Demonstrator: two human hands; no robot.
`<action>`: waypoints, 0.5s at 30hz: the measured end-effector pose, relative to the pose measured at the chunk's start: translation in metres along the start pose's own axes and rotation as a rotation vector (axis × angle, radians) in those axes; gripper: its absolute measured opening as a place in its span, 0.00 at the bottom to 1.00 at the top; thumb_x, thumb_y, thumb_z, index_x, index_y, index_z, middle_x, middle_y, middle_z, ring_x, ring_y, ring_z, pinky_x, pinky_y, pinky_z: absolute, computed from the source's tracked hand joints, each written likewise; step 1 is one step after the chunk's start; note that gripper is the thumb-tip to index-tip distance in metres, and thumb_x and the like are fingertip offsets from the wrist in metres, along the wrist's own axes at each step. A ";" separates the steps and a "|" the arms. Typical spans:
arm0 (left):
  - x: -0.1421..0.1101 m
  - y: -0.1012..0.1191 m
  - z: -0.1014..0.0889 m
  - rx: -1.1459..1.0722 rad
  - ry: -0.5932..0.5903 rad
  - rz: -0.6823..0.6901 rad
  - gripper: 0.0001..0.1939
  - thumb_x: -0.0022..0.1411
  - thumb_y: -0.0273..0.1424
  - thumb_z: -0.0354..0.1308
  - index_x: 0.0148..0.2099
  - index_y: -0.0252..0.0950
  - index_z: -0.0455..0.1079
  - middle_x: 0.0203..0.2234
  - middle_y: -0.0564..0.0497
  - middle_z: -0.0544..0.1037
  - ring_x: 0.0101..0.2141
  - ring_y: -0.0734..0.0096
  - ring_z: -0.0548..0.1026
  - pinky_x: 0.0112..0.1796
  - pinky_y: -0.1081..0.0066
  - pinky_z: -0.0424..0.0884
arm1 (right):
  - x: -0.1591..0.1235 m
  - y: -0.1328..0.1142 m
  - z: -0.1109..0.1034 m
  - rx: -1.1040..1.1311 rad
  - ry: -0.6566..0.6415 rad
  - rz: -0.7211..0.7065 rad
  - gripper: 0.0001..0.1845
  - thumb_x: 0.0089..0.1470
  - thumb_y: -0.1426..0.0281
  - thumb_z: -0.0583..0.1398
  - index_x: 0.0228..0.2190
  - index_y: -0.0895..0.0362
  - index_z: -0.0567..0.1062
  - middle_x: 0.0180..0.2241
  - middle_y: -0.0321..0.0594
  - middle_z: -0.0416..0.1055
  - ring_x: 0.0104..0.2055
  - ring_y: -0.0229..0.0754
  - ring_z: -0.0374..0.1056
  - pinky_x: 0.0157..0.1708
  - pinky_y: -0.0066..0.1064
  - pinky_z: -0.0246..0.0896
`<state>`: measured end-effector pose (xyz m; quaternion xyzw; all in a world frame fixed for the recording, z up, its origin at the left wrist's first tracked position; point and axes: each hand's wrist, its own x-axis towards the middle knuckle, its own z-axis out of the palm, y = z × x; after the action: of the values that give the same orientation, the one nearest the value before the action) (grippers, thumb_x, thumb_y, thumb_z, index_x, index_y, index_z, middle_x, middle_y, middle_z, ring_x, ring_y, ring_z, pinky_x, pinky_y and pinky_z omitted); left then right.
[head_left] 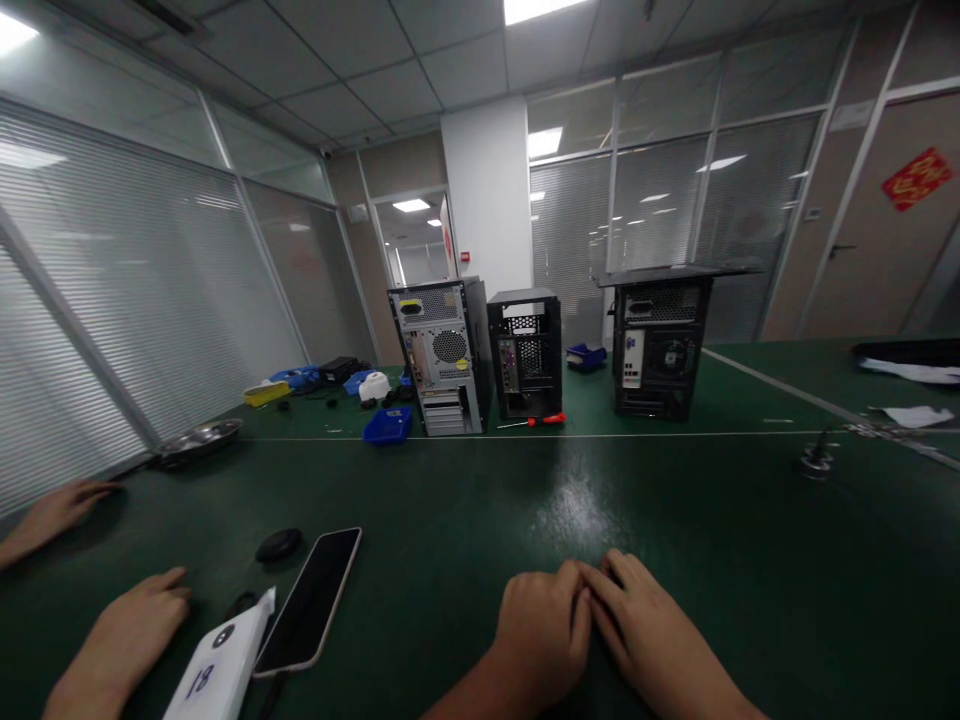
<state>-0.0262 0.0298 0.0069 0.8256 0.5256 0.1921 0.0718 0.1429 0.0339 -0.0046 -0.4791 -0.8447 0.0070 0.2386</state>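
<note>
My left hand rests on the green table, its fingers curled in. Beside it lies my right hand, also with bent fingers. The two hands touch at the fingertips and thumbs, and nothing shows in either one. Farther back on the table stand a grey computer case, a smaller black case and another black case with a flat panel on top. A red-handled screwdriver lies before the small case.
Another person's hands rest at the left, one near a white device marked 18, a phone and a dark round object. Behind are a blue tray, a metal dish and a small metal stand.
</note>
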 end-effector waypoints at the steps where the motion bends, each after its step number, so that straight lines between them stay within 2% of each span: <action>1: 0.000 0.000 0.000 0.014 -0.007 0.001 0.13 0.70 0.37 0.44 0.48 0.40 0.67 0.33 0.48 0.78 0.33 0.59 0.76 0.34 0.64 0.67 | -0.002 0.002 0.002 -0.010 0.021 -0.013 0.21 0.60 0.69 0.54 0.54 0.52 0.71 0.41 0.45 0.70 0.41 0.43 0.67 0.41 0.38 0.69; 6: 0.001 0.001 0.000 0.065 -0.049 0.022 0.12 0.69 0.36 0.45 0.48 0.39 0.67 0.33 0.46 0.77 0.33 0.59 0.75 0.35 0.65 0.67 | -0.005 0.009 0.003 -0.029 0.105 -0.057 0.22 0.58 0.67 0.57 0.55 0.52 0.69 0.43 0.45 0.71 0.44 0.44 0.69 0.45 0.40 0.69; 10: -0.001 0.001 0.001 0.094 -0.039 0.004 0.12 0.70 0.36 0.43 0.45 0.38 0.66 0.32 0.47 0.77 0.32 0.60 0.76 0.33 0.67 0.65 | -0.005 0.009 0.004 -0.022 0.083 -0.073 0.18 0.58 0.66 0.58 0.50 0.53 0.73 0.41 0.43 0.72 0.43 0.43 0.70 0.44 0.38 0.69; 12: 0.000 0.001 0.001 0.115 -0.015 -0.036 0.13 0.71 0.35 0.42 0.44 0.38 0.67 0.31 0.47 0.77 0.32 0.60 0.76 0.32 0.67 0.64 | -0.006 0.010 0.003 0.001 0.066 -0.062 0.14 0.59 0.65 0.57 0.47 0.53 0.74 0.41 0.42 0.72 0.44 0.44 0.70 0.45 0.38 0.69; 15: 0.003 -0.001 0.000 0.111 0.040 -0.151 0.17 0.72 0.34 0.38 0.42 0.37 0.68 0.28 0.47 0.77 0.30 0.61 0.76 0.30 0.68 0.61 | -0.006 0.013 -0.002 0.112 0.098 0.025 0.16 0.62 0.62 0.54 0.48 0.53 0.73 0.44 0.42 0.72 0.46 0.43 0.70 0.48 0.38 0.67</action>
<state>-0.0264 0.0335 0.0077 0.7824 0.5974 0.1733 0.0298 0.1566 0.0361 -0.0083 -0.4754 -0.8241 0.0338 0.3060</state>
